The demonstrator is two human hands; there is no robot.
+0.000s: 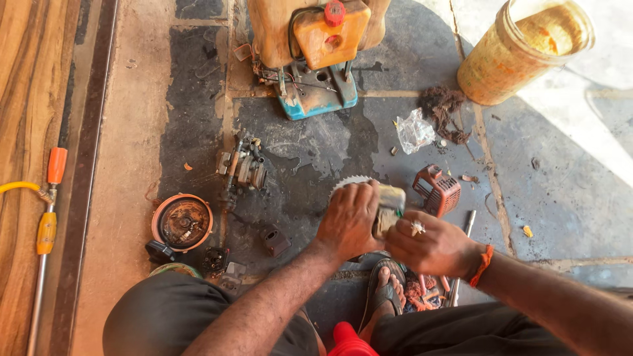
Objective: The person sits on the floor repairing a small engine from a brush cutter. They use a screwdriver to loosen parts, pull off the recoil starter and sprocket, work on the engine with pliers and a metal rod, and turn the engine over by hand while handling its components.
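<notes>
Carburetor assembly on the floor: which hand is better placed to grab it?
Left, probably. The left hand rests on the toothed white part, nearer the carburetor assembly. The right hand is farther and grips a small grimy block.

Floor (560, 191): matt grey stone, oil-stained. At 12 o'clock, the sprayer tank (316, 33) is dull orange plastic on a scuffed blue metal base. At 9 o'clock, the recoil cover (182, 223) is grimy metal (orange plastic rim).
</notes>
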